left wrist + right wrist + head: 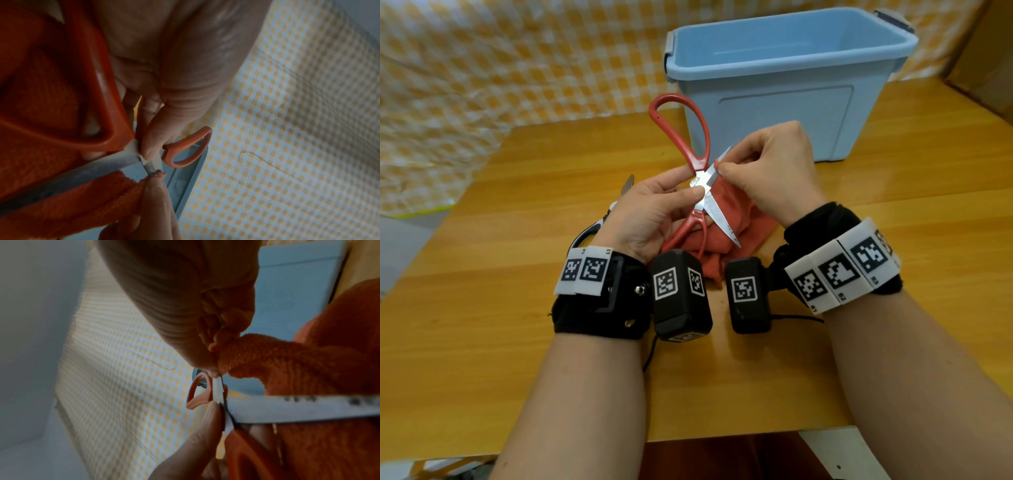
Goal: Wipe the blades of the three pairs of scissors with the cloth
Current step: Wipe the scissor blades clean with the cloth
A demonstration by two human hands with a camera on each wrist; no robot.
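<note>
Red-handled scissors [700, 186] are held spread wide above the table, one blade pointing towards me, the other up and right. My left hand [654, 209] pinches them at the pivot with thumb and fingers. My right hand [767, 171] pinches the orange cloth [726, 212] against the upper blade near the pivot. In the left wrist view the cloth [61, 203] lies along a blade [86, 172]. In the right wrist view the cloth [287, 356] bunches under my fingertips above the blade [298, 408]. A second pair of scissors [602, 219], white-handled, lies on the table behind my left hand, mostly hidden.
A light blue plastic bin [784, 78] stands open behind the hands on the wooden table [517, 342]. A yellow-and-white checked sheet [482, 68] hangs behind the table. The table's front edge runs just below my forearms.
</note>
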